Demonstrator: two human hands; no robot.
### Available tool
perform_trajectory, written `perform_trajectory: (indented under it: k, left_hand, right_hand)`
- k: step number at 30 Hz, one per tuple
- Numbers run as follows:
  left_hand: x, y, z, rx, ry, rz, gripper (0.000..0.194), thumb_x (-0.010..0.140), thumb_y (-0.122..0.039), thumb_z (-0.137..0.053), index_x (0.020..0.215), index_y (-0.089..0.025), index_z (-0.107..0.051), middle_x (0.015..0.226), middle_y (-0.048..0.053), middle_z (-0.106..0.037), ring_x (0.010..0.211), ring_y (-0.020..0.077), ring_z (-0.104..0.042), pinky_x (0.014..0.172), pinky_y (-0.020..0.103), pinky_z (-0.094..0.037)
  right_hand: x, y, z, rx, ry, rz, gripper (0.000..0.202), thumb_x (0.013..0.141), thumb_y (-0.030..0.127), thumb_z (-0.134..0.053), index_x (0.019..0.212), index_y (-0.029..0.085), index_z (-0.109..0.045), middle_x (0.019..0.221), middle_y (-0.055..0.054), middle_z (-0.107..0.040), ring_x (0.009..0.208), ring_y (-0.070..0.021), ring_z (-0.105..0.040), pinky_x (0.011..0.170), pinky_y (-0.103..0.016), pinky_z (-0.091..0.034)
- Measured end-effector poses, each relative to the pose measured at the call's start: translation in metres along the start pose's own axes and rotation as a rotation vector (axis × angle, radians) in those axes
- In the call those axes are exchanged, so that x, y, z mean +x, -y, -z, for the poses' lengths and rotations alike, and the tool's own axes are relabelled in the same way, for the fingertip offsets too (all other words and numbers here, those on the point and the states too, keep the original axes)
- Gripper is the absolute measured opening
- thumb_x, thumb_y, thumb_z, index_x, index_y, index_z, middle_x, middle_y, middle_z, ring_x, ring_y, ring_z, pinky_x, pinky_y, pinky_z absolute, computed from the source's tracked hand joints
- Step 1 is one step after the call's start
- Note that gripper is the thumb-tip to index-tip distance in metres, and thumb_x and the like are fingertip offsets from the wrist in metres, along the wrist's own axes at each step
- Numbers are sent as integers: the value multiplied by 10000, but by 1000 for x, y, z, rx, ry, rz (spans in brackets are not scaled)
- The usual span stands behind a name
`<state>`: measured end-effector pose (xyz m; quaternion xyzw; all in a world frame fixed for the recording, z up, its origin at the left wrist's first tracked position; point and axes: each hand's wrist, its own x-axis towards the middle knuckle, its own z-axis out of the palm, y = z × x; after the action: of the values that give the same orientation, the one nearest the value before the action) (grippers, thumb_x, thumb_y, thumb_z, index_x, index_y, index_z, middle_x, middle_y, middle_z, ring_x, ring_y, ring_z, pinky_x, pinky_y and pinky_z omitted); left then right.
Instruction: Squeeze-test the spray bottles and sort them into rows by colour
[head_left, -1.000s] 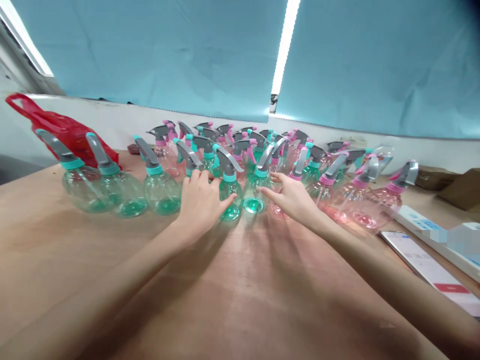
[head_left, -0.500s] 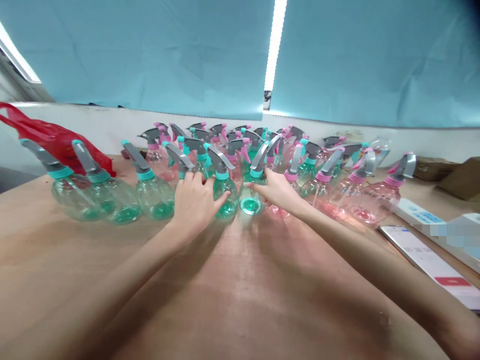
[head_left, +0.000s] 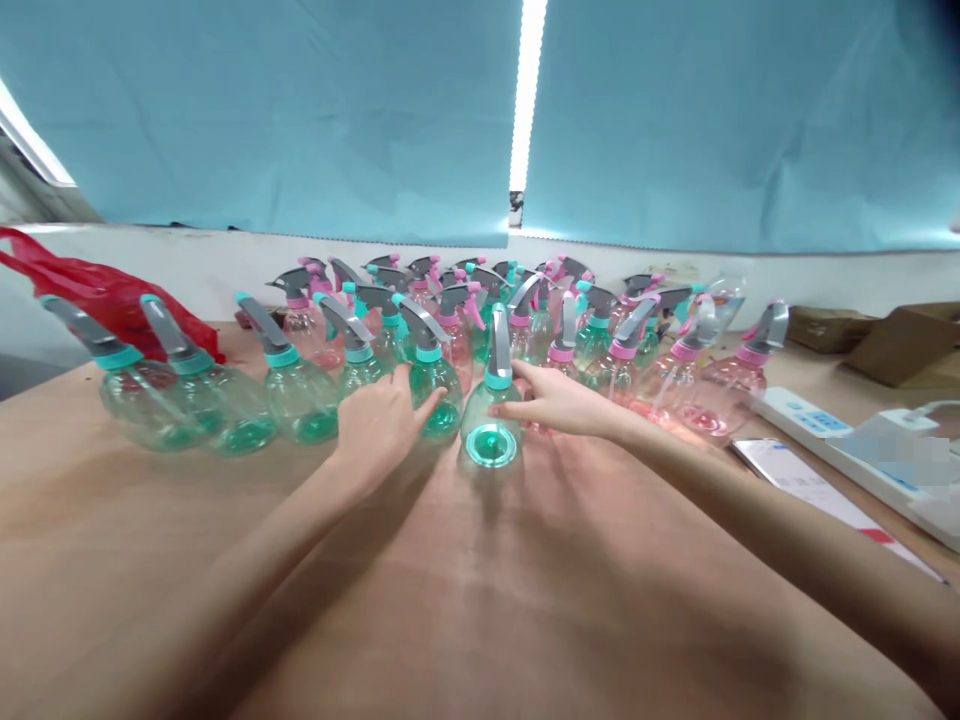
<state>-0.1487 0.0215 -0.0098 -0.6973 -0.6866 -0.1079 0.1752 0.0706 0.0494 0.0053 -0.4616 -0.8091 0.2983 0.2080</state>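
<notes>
Several clear spray bottles stand in rows, green ones mostly at the left and pink ones at the right. My right hand point(head_left: 551, 400) has its thumb and fingers round the side of a green bottle point(head_left: 491, 425), which is nearer to me than its neighbours and tilted, its base showing. My left hand point(head_left: 379, 420) has its thumb and fingers spread against another green bottle point(head_left: 435, 395) in the front row; whether it grips that bottle is hard to tell. Beside its fingertips stands one more green bottle point(head_left: 358, 362).
A red plastic bag point(head_left: 112, 290) lies at the left. To the right are a pink bottle point(head_left: 731, 385), a white power strip point(head_left: 855, 450), a phone point(head_left: 810, 490) and a brown cardboard box point(head_left: 911, 345). The wooden table point(head_left: 480, 600) meets a white wall at the back.
The green bottle in my right hand has come out of the row towards me, and its base has tipped further into view. My left hand has moved slightly left and down.
</notes>
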Motion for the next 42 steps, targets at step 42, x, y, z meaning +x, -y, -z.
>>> perform_trajectory:
  k: [42]
  left_hand:
    - [-77, -125, -33, -948, 293, -483, 735, 768, -524, -735, 1338, -224, -381, 1258, 115, -534, 1158, 325, -520, 946, 494, -457]
  right_hand:
    - [-114, -25, 43, -4, -203, -31, 399, 845, 381, -542, 1242, 418, -536, 876, 11, -662, 811, -234, -601, 648, -332, -460]
